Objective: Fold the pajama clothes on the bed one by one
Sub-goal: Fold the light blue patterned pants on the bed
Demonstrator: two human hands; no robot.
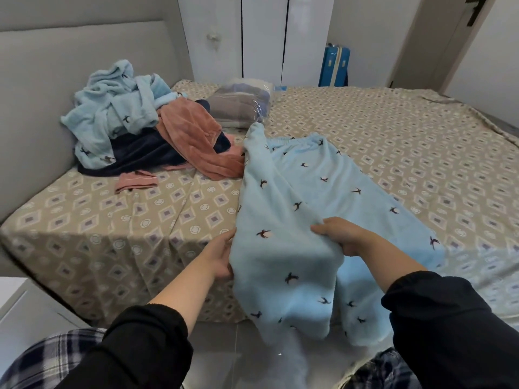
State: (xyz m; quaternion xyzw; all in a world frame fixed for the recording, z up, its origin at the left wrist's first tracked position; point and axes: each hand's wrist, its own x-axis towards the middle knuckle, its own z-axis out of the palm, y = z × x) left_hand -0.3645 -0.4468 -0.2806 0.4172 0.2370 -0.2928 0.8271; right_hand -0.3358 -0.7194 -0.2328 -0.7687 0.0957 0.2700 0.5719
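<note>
- The trousers lie lengthwise on the bed, with the waistband far from the person and both leg ends hanging off the near edge toward the floor.
- The left hand holds the trousers' left edge, its fingers tucked behind the cloth. The right hand pinches a bunch of fleece mid-leg. Both are clamped on the cloth, apart from each other.
- The hanging weight likely drags the trousers off the bed if either grip loosens, since much of the cloth is over the edge.
- The right hand's pinch gathers a ridge, so a fold started from there probably comes out crooked and lumpy, with the legs unmatched.
- The far waistband corner lies just beside the pile of unfolded clothes. Swinging the cloth leftward may snag the pink piece and drag it along.
- Thick fleece tends to spring open, so a fold not pressed flat may undo itself.
</note>
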